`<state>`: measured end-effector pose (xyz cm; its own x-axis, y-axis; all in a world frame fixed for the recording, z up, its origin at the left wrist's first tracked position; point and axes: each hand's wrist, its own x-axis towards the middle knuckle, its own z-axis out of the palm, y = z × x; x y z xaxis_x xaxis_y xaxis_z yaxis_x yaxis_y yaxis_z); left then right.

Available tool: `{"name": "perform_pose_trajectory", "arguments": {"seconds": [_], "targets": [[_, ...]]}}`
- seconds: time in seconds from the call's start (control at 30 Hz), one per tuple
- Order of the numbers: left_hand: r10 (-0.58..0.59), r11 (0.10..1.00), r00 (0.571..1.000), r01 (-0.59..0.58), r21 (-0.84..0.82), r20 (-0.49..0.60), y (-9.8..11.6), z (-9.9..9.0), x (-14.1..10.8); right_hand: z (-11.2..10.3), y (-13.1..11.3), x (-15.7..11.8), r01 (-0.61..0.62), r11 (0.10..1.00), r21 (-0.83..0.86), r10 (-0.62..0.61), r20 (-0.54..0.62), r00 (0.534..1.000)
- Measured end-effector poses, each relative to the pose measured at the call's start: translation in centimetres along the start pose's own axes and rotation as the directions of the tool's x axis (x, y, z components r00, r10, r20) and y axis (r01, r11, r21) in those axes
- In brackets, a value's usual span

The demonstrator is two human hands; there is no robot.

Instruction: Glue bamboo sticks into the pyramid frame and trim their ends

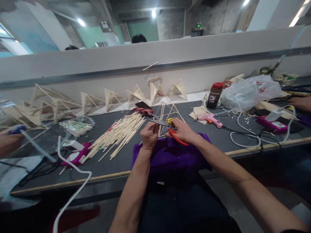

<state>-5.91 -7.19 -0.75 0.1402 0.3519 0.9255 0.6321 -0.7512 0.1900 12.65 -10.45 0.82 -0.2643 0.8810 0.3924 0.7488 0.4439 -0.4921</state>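
Observation:
In the middle of the view, my right hand (181,130) is closed around a pair of scissors (160,122) with red-orange and yellow handles. The blades point left and lie across the fingertips of my left hand (150,134). That hand is closed in a pinch, but what it holds is too small to make out. Just beyond both hands stand thin joined wooden sticks (175,111). A purple cloth (170,155) lies under my wrists at the table edge. Left of my hands, a heap of loose wooden sticks (121,132) spreads over the dark tabletop.
Fan-shaped stick models (136,94) line the wall. On the right are a pink glue gun (210,119), a dark bottle with a red lid (215,95), a plastic bag (252,90) and white cables. Magenta power strips (77,155) lie at both sides. Other people's hands (9,142) show at both edges.

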Motion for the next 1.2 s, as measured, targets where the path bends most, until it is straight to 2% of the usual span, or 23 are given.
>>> {"name": "perform_pose_trajectory", "arguments": {"seconds": [0.17, 0.37, 0.67, 0.83, 0.97, 1.2], "targets": [[0.008, 0.999, 1.0, -0.009, 0.048, 0.03, 0.1, 0.0, 0.0, 0.0, -0.1, -0.1, 0.0, 1.0, -0.016, 0.0, 0.002, 1.0], [-0.044, 0.999, 0.996, 0.041, 0.031, 0.078, 0.1, 0.1, 0.0, 0.2, -0.5, -0.1, -0.035, 0.997, -0.062, 0.036, 0.027, 0.999], [-0.04, 0.998, 0.997, 0.037, 0.046, 0.062, -0.3, 0.7, 0.0, 0.7, 0.1, 0.1, -0.05, 0.998, -0.046, 0.052, 0.044, 0.998], [-0.109, 0.994, 0.991, 0.108, 0.02, 0.08, -0.4, 0.7, 0.0, 0.6, 0.2, 0.2, -0.035, 0.999, -0.037, 0.035, 0.018, 0.999], [-0.16, 0.987, 0.987, 0.16, -0.02, 0.016, -0.4, 0.7, 0.1, 0.4, 0.3, 0.3, -0.031, 0.999, -0.039, 0.029, -0.048, 0.998], [-0.087, 0.995, 0.996, 0.088, -0.053, 0.014, -0.4, 0.3, 0.1, 0.3, 0.8, 0.4, -0.028, 0.999, -0.046, 0.023, -0.096, 0.995]]}}
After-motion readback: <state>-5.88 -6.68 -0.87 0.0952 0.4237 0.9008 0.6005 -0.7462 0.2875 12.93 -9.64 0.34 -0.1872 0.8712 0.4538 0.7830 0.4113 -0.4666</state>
